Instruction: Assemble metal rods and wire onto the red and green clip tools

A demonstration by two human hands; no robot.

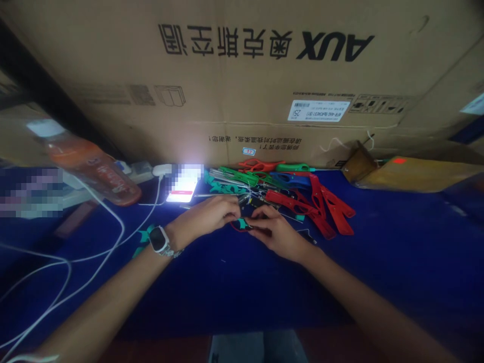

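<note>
My left hand, with a watch on its wrist, has its fingers pinched at the left end of a small teal and red plastic part. From the other side, the bent fingers of my right hand close on the same part. Its exact kind is too small to make out. Just beyond my hands lies a pile of plastic handle casings, like those of long lighters: red casings, green casings and a blue casing. Thin metal rods and teal pieces lie among them.
A large cardboard box stands upright behind the pile. At left are a drink bottle, a lit phone and white cables. A yellowish packet lies at right on the blue tabletop.
</note>
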